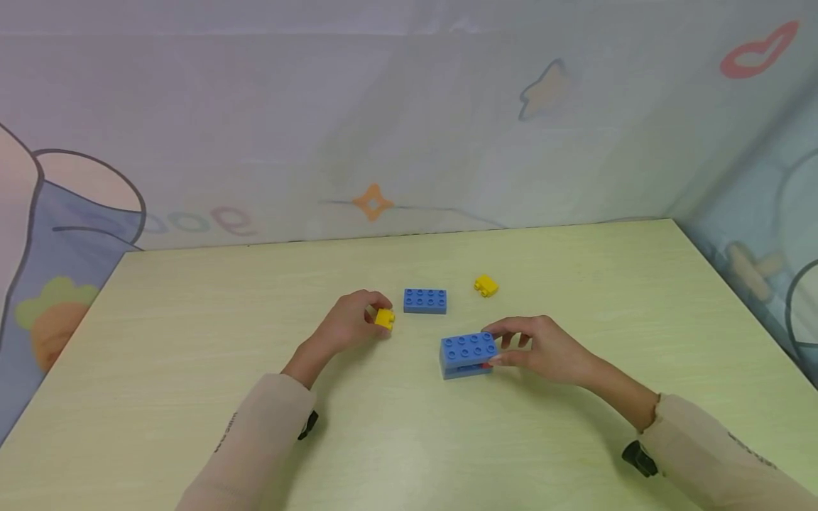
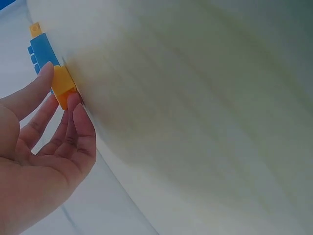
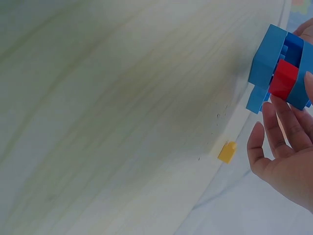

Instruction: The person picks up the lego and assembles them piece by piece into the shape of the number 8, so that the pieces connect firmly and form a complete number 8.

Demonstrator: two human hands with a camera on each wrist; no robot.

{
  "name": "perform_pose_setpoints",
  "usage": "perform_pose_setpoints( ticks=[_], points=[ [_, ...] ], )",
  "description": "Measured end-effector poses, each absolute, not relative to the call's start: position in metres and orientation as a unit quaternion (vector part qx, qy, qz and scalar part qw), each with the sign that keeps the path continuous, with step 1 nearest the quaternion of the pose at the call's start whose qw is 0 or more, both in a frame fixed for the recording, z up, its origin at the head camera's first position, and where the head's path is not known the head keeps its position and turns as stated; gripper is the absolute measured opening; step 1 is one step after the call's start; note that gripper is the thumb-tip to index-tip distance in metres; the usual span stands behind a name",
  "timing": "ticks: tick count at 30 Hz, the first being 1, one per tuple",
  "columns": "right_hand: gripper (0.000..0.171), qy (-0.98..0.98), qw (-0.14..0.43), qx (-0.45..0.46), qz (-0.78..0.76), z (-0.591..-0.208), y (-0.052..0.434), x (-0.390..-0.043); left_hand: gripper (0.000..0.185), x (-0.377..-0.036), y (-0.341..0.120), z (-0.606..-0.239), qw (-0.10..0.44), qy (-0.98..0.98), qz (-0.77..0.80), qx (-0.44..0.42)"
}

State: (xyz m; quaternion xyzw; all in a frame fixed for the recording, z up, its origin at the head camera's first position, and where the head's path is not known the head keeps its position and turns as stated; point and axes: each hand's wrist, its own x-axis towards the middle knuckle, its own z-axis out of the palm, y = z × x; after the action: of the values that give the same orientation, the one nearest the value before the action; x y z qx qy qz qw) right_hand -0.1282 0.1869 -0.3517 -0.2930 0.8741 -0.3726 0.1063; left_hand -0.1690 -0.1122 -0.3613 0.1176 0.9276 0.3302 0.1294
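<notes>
Left hand (image 1: 348, 323) curled low on the pale green desk (image 1: 192, 341), thumb and fingertips pinching a small yellow brick (image 1: 385, 318), kept down on the surface. Just right of it, a flat blue brick (image 1: 424, 300) lying loose, studs up. Farther right and back, a second yellow brick (image 1: 486, 285), untouched. Right hand (image 1: 543, 349) bracing a blue stack (image 1: 469, 354) at its right end, fingers bent round it, apparently steadying it; red piece (image 3: 283, 79) sandwiched inside.
</notes>
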Motion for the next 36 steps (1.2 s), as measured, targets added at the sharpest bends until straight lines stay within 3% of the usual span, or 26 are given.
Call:
perform_pose_setpoints(
  ticks=[10, 36],
  points=[
    [0.034, 0.874, 0.105, -0.291, -0.374, -0.351, 0.186, -0.128, 0.031, -0.167, -0.113, -0.359, 0.14, 0.929, 0.312, 0.139],
    [0.035, 0.875, 0.094, -0.303, -0.366, -0.354, 0.186, -0.13, 0.03, -0.13, -0.084, -0.33, 0.094, 0.894, 0.407, 0.164]
  ],
)
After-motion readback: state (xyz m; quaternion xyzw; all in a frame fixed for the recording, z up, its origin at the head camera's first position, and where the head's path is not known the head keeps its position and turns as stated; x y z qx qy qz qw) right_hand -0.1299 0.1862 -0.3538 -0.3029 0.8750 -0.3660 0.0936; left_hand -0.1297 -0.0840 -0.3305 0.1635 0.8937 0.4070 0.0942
